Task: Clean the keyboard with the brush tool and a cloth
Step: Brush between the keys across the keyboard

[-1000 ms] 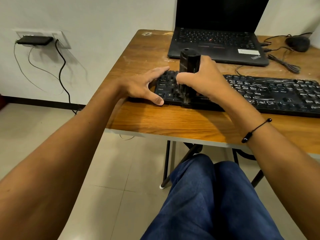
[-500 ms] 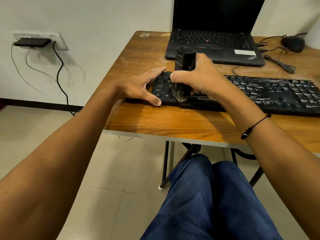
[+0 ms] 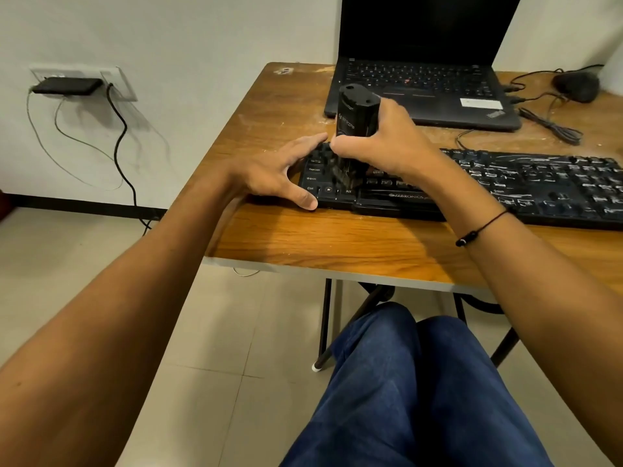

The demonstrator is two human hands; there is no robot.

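Brushing stage, early by the look of it. Right hand [image 3: 387, 143] grip closed around brush tool [image 3: 354, 111], upright, bristles on keys at left end of keyboard [image 3: 539, 187]. Left hand [image 3: 276, 173] flat, fingers straight, bracing keyboard's left edge on table [image 3: 337, 237]. Rest of keys likely pending. No cloth visible; wipe not started.

Black keyboard [image 3: 505, 187] with white lettering, black brush tool [image 3: 357, 112] over its left end. Brown wood-grain surface [image 3: 337, 237], pale scuffs far back. Black laptop [image 3: 421, 89] with a white sticker. Blue jeans [image 3: 421, 399], cream floor tiles [image 3: 209, 332], white wall [image 3: 202, 45].
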